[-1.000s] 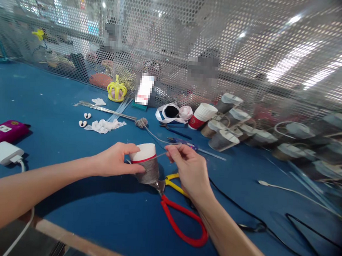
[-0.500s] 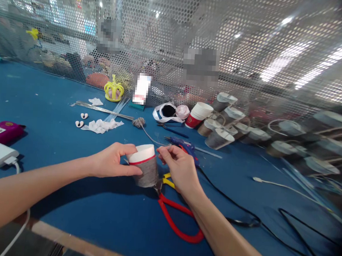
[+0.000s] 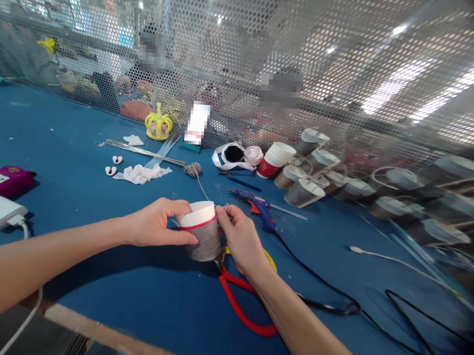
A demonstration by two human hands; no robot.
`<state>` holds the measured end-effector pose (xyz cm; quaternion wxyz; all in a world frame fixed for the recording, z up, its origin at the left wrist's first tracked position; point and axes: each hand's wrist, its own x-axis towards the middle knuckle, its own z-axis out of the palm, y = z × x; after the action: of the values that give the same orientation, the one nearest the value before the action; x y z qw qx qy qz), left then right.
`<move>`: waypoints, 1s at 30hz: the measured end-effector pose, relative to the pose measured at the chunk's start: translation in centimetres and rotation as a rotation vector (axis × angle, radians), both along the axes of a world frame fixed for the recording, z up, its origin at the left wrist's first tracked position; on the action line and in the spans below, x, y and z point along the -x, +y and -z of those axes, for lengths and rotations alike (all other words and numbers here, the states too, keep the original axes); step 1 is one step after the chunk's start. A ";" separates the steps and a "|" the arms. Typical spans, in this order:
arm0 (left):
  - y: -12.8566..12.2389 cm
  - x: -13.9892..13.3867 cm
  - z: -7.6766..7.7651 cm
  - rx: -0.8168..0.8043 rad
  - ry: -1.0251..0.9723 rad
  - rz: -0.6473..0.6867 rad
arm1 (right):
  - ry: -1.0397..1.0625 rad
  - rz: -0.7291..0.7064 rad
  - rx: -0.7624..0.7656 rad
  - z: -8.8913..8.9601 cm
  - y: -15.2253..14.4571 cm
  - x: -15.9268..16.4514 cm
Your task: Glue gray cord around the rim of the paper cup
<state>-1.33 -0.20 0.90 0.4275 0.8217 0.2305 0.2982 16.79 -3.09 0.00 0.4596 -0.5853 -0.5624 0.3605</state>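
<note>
My left hand (image 3: pixel 165 224) grips a paper cup (image 3: pixel 204 240), thumb outside and fingers at its white rim. Grey yarn wraps the cup's lower part, under a red band. Pinched at the cup's right side, my right hand (image 3: pixel 237 228) holds the grey yarn (image 3: pixel 202 188), which runs back to a small yarn ball (image 3: pixel 192 169). Under my right hand and wrist lie scissors with red and yellow handles (image 3: pixel 245 312), partly covered. A blue glue gun (image 3: pixel 261 208) rests just behind that hand.
Yarn-wrapped cups (image 3: pixel 305 192) crowd the right side beside stacked paper cups (image 3: pixel 276 159). A yellow crown-shaped piece (image 3: pixel 159 125), crumpled tissue (image 3: pixel 141 174) and metal rods (image 3: pixel 142 151) lie behind. A purple power strip (image 3: pixel 6 182) sits left; a black cord (image 3: pixel 319 276) crosses the right.
My right hand has moved slightly down and in against the cup's side, drawing the yarn closer to it. More of the glue gun shows. The left hand and cup have hardly moved.
</note>
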 end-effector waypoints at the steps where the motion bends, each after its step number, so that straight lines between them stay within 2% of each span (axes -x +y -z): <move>1: 0.0 0.0 0.0 -0.007 0.011 -0.008 | 0.013 0.001 0.010 0.1 0.0 0.1; 5: -0.2 -0.2 -0.1 -0.033 0.048 -0.050 | 0.097 -0.014 0.054 0.6 -0.2 0.6; 13: -0.2 -0.2 -0.1 -0.031 0.014 -0.026 | 0.320 -0.026 0.140 0.5 -0.2 1.0; 22: -0.2 0.0 -0.4 0.008 0.056 0.042 | 0.243 -0.011 0.134 0.4 -0.2 0.8; 30: -0.1 0.1 -0.7 0.057 0.077 0.085 | 0.087 0.034 0.070 0.8 -0.2 0.7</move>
<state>-1.41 -0.32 1.62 0.4538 0.8292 0.2198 0.2411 16.14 -3.27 -0.80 0.4690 -0.5943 -0.5189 0.3969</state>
